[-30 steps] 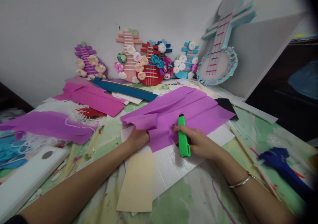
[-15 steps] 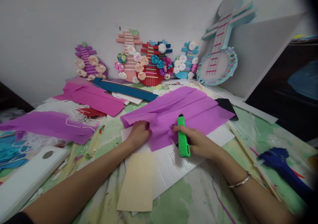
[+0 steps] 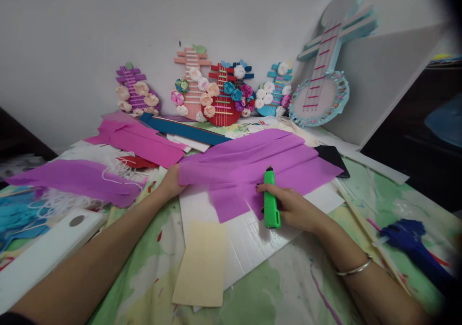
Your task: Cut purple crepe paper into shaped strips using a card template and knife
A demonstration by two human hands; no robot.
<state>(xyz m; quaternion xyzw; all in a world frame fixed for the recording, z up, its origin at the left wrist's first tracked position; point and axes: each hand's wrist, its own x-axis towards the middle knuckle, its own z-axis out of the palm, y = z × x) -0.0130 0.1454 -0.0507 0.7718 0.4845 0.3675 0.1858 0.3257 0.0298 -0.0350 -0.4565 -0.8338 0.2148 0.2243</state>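
Note:
A sheet of purple crepe paper [image 3: 252,161] lies creased over a white board [image 3: 249,248]. At the sheet's left edge, my left hand [image 3: 171,182] is closed on the paper, its fingertips hidden by it. My right hand [image 3: 294,205] grips a green utility knife [image 3: 270,200], held upright above the paper's front edge; some fingers are out of sight behind it. A beige paper piece [image 3: 202,265] overlaps the board's near left corner.
Flower-covered paper lutes [image 3: 220,99] stand against the wall, with a larger pale-blue one [image 3: 319,89] at right. A blue glue gun [image 3: 407,236] lies right, near a wooden stick [image 3: 361,219]. Left are a white box-like object [image 3: 50,257], white string [image 3: 68,202] and pink paper [image 3: 140,142].
My left hand has moved left and slightly away from me to the paper's left edge, and the folded edge there has opened out. My right hand still holds the utility knife.

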